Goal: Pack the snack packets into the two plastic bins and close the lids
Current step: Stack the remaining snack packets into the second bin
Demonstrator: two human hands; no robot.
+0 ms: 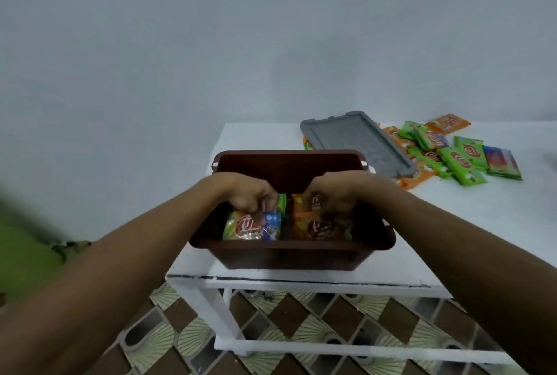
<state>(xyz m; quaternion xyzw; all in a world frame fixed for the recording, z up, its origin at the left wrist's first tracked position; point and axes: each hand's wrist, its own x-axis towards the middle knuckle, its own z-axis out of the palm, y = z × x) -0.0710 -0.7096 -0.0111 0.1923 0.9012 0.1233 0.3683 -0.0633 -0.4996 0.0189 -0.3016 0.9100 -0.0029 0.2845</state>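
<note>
Inside the brown bin point(289, 249) at the worktop's point(452, 217) near edge, the left hand point(251, 193) pinches a green packet point(278, 201) and the right hand point(330, 195) grips an orange packet point(301, 202). More loose packets point(452, 154) and a grey lid point(358, 145) lie toward the far right corner.

the only lettering i can read is red "kua" on the green-and-blue packet point(251, 225) low in my brown bin point(289, 249), center frame; other packets' logos blur.
</note>
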